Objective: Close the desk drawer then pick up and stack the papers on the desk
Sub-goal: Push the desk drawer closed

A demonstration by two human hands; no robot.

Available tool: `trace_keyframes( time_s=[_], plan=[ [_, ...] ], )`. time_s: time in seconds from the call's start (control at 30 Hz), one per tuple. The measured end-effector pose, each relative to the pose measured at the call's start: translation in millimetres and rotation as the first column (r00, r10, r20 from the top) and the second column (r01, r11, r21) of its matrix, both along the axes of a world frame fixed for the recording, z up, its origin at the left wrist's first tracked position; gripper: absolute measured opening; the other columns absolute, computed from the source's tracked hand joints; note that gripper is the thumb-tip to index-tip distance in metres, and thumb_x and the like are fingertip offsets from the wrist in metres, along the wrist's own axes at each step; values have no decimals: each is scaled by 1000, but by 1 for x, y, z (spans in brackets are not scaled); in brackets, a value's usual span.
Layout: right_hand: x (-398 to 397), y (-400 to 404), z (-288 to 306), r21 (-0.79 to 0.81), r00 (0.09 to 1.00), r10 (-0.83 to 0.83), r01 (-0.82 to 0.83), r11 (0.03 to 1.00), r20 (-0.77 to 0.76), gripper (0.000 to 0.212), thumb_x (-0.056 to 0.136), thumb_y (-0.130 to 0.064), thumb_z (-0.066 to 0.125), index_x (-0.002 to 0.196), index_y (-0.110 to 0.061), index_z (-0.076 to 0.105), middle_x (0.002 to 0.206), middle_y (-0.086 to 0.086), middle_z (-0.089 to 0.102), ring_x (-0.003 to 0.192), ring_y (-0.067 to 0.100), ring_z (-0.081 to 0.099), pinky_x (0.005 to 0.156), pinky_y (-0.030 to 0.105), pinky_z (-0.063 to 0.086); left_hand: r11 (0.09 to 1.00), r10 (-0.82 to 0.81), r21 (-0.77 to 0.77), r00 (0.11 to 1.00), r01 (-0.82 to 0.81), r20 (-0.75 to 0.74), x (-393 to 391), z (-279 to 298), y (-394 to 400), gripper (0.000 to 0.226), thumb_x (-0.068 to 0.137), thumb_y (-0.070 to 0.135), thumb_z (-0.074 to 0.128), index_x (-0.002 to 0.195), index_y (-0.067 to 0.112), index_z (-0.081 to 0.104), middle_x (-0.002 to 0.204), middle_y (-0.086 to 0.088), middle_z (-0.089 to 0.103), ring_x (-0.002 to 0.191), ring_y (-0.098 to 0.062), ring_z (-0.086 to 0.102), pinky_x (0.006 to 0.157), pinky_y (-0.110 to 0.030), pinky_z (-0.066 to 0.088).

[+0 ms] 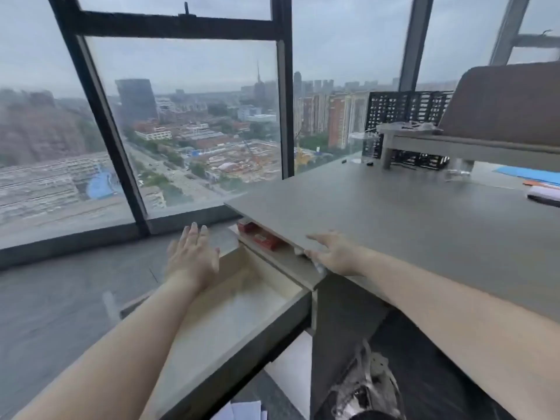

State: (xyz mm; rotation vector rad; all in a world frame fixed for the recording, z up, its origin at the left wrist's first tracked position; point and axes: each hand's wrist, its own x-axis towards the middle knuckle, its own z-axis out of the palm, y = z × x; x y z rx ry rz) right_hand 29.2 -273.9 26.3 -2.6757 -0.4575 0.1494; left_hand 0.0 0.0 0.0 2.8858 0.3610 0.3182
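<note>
A drawer stands pulled out from the bench's left end, red packets visible behind it. The left hand hovers flat and empty above; the right hand grips the bench edge.

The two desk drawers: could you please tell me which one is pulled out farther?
The lower drawer, its pale inside exposed below the left hand. The upper drawer, holding red packets, is only slightly open.

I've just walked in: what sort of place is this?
Probably a high-rise office or study: a grey desk with an open drawer, floor-to-ceiling windows over a city, and papers at the desk's far edge.
</note>
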Motion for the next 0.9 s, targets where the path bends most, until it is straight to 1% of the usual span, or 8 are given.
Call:
trace_keyframes(
  time_s=[0.23,0.33,0.4,0.5,0.67,0.77,0.87,0.9],
  plan=[
    [7,38,-19,-303,998,36,-20,953,46,65,91,-55,36,149,-26,25,159,-1,25,147,19,22,119,46,19,948,301,-40,930,-316,-211,-50,-52,78,66,96,38,27,152,10,8,161,-17,0,149,-33,3,121,-43,7],
    [14,43,-19,-325,999,25,-10,946,42,71,93,-55,31,153,-20,15,163,-1,12,150,16,10,121,44,12,848,445,-168,847,-503,-289,-60,-63,95,71,96,39,29,151,3,1,160,-22,2,148,-37,8,120,-44,13],
    [18,45,-21,-325,999,38,-26,945,30,71,94,-54,28,153,-18,11,163,-1,7,151,15,6,122,42,8,767,496,-246,791,-592,-357,-60,-71,100,68,98,36,28,149,-4,8,156,-25,21,143,-39,25,117,-44,24],
    [24,45,-23,-317,998,64,-54,947,22,68,97,-50,24,154,-17,8,164,-2,4,150,13,3,122,38,4,753,448,-347,822,-559,-353,-62,-76,104,54,100,29,23,136,-8,39,143,-25,45,133,-37,43,108,-39,34],
    [31,44,-24,-298,997,80,-70,952,22,65,98,-49,19,154,-18,9,163,-4,5,150,10,3,121,34,2,695,373,-542,882,-472,-290,-61,-79,119,43,97,15,35,128,-9,51,138,-25,51,127,-38,48,104,-40,38],
    [34,45,-25,-280,996,91,-84,956,12,64,98,-49,17,154,-19,9,163,-5,5,150,9,2,122,33,1,635,226,-688,936,-352,-271,-56,-90,111,40,97,10,33,130,7,53,131,-4,58,129,-26,46,102,-35,36],
    [38,42,-25,-253,995,99,-93,963,10,61,99,-47,16,153,-20,12,163,-7,7,150,7,3,121,31,1,608,116,-750,964,-259,-239,-43,-95,89,41,94,-3,29,87,26,58,81,18,68,85,-8,53,71,-17,34],
    [40,41,-25,-244,994,105,-99,965,14,60,99,-46,17,153,-20,13,163,-7,7,149,7,4,121,30,2,596,97,-764,966,-248,-238,-38,-95,81,47,93,-7,28,80,29,55,79,18,65,77,-2,48,67,-15,31]
  ],
)
